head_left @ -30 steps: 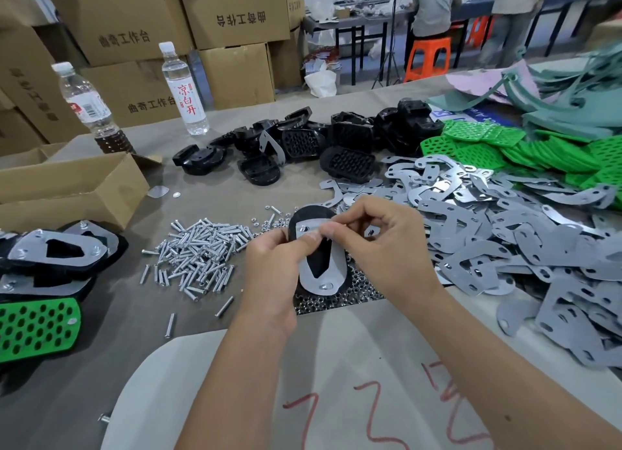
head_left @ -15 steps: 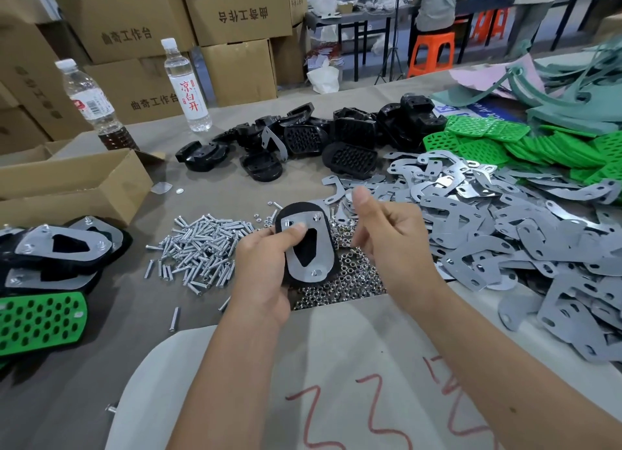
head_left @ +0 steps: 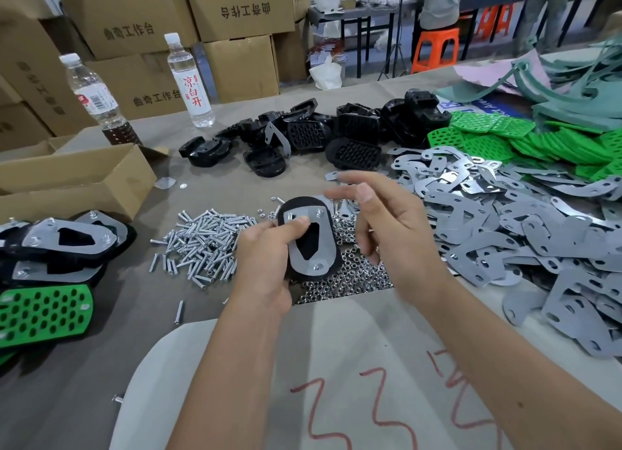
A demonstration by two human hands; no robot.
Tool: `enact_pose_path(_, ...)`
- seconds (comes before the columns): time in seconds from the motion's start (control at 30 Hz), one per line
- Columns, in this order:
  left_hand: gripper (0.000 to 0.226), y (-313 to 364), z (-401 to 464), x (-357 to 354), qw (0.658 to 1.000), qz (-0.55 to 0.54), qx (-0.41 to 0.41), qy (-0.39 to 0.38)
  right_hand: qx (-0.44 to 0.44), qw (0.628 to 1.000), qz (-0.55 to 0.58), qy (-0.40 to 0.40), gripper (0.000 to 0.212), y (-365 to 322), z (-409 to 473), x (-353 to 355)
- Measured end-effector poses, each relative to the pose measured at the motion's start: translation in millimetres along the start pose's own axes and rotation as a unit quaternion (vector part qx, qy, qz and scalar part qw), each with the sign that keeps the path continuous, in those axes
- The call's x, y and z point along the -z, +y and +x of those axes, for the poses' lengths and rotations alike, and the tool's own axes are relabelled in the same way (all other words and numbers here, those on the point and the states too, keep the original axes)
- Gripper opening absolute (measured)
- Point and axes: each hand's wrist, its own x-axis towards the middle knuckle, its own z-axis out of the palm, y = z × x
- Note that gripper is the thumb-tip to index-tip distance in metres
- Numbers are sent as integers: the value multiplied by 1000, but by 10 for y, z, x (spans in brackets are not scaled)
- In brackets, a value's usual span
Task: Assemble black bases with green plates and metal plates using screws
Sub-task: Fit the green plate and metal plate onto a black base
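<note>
Both hands work over the nuts: the left hand (head_left: 269, 251) pinches a black base (head_left: 308, 239) with a metal plate (head_left: 311, 244) on top, thumb on the plate, while the right hand (head_left: 387, 227) hovers just beside it, fingers spread and empty. With only a thumb steadying it, the smooth plate could slide off its screw ends. Beyond lie shiny screws (head_left: 205, 240), small hex nuts (head_left: 350, 277), flat grey plates (head_left: 505, 230), perforated green plates (head_left: 525, 143) and glossy black bases (head_left: 323, 136).
</note>
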Motion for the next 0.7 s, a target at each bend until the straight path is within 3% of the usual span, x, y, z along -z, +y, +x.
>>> enact_pose_path(0.1,10,-5,-12,2,1000,1,-4,2,-20,999,3,-44,36,13,9,-22)
enact_pose_path(0.2,5,-60,-64,-68,999,50,-20,-8,-1,992,-69,101,34,55,81,50)
enact_pose_path(0.27,11,-82,-120,-139,996,79,-36,-6,39,978,-144,144,34,84,118,150)
enact_pose_path(0.37,23,-44,-133,-179,993,97,-61,-4,100,961,-252,49,19,111,93,172)
enact_pose_path(0.5,19,-10,-106,-81,993,101,-57,2,129,925,-342,-107,12,93,106,79)
enact_pose_path(0.6,12,27,-81,1,990,128,-47,-19,130,903,-381,-148,11,91,81,62)
enact_pose_path(0.7,26,77,-61,50,987,154,-47,-28,118,875,-440,-166,16,83,40,4)
